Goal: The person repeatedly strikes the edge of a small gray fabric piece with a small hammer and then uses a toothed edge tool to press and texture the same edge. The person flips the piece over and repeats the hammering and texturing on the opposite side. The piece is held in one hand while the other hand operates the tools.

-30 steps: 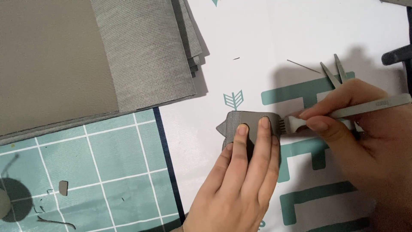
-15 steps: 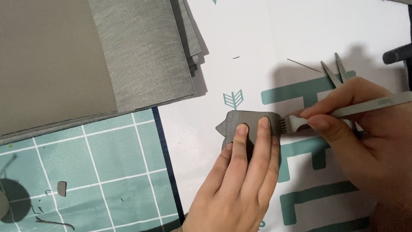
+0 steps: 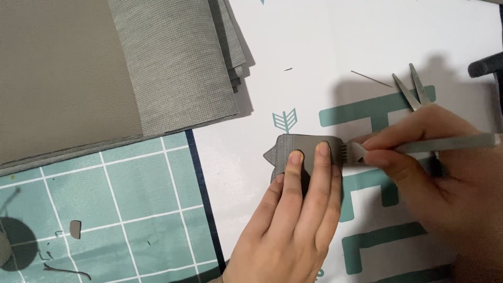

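Observation:
A small grey leather piece point(image 3: 291, 149) with a pointed left edge lies on the white mat point(image 3: 325, 47). My left hand point(image 3: 293, 220) presses flat on it, two fingertips resting on its top. My right hand point(image 3: 445, 173) grips a silver pronged punch tool point(image 3: 419, 145), held almost level. The tool's several short teeth point(image 3: 343, 152) touch the right edge of the leather piece, right beside my left fingertip.
A stack of grey fabric and leather sheets point(image 3: 115, 73) fills the upper left. A teal gridded cutting mat point(image 3: 105, 209) holds small leather scraps point(image 3: 75, 229). Scissors point(image 3: 413, 90) lie behind my right hand; a dark object point(image 3: 484, 65) sits at the right edge.

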